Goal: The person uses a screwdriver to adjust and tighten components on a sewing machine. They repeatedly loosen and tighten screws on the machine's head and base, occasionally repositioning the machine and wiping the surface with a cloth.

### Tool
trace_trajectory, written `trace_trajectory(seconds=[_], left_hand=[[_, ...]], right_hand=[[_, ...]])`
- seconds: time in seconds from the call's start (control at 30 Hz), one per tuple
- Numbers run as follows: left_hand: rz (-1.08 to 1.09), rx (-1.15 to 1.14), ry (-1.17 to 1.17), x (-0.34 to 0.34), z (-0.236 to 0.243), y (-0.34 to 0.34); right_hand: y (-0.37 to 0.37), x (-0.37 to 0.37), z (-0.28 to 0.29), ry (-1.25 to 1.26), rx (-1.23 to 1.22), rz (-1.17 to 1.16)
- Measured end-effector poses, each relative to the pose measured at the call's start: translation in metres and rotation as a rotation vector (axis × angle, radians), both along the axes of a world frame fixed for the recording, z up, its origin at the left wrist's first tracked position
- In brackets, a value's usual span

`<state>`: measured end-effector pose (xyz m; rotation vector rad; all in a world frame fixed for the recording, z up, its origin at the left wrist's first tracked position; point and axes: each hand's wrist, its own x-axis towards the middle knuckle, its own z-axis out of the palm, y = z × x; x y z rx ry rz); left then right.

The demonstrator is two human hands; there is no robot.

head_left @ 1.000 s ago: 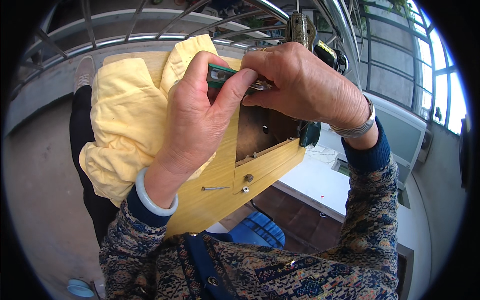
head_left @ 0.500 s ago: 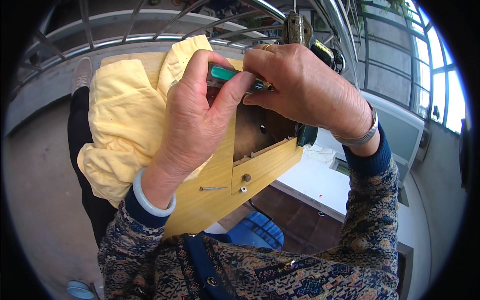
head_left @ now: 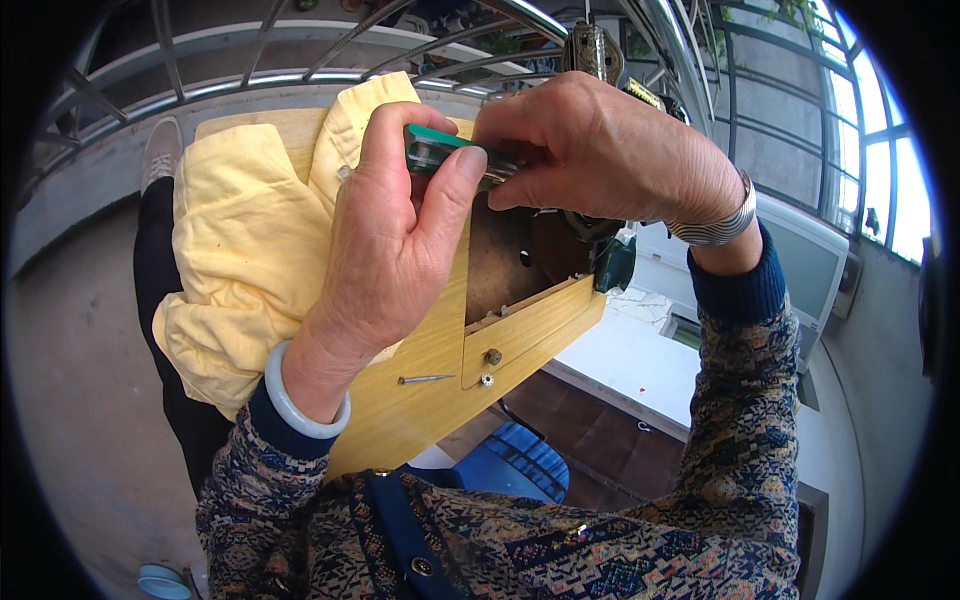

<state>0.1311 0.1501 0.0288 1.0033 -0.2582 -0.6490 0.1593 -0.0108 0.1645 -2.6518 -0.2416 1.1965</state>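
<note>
My left hand (head_left: 395, 250) pinches a small green-edged piece (head_left: 428, 148) with a shiny side between its thumb and fingers. From the right, my right hand (head_left: 590, 150) bends its fingers in at the piece's other end. Whatever lies between those fingertips is mostly hidden. Both hands are above the opening (head_left: 500, 265) in a yellow wooden sewing-machine table (head_left: 400, 420). Beyond my right hand stands a dark sewing machine (head_left: 594, 52) with gold decoration. Beside my left hand lies a crumpled yellow cloth (head_left: 245, 210).
A slim metal pin-like tool (head_left: 427, 379), a brown knob (head_left: 493, 356) and a small toothed metal piece (head_left: 487, 380) lie by the opening. A dark green block (head_left: 615, 263) sits at the opening's right corner. Metal railings (head_left: 330, 55) run behind; a blue seat (head_left: 512, 460) shows below.
The green-edged piece has tilted and shifted slightly left with my left hand. My right hand has risen a little and turned, uncovering more of the opening's right side.
</note>
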Motion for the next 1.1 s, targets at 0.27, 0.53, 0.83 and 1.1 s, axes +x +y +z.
trace_trajectory(seconds=[0.27,0.53,0.83,1.1], left_hand=[[-0.004,-0.138,-0.120,0.002,0.002,0.001],[0.028,-0.113,-0.123,0.006,0.002,0.001],[0.014,-0.094,-0.185,0.006,0.003,0.002],[0.037,-0.048,-0.105,0.001,0.003,-0.001]], right_hand=[[-0.004,-0.006,0.009,-0.042,0.094,-0.001],[0.005,-0.020,0.001,-0.267,-0.045,0.066],[-0.002,-0.017,0.000,-0.158,0.042,0.001],[-0.002,-0.007,0.007,0.025,0.061,-0.065]])
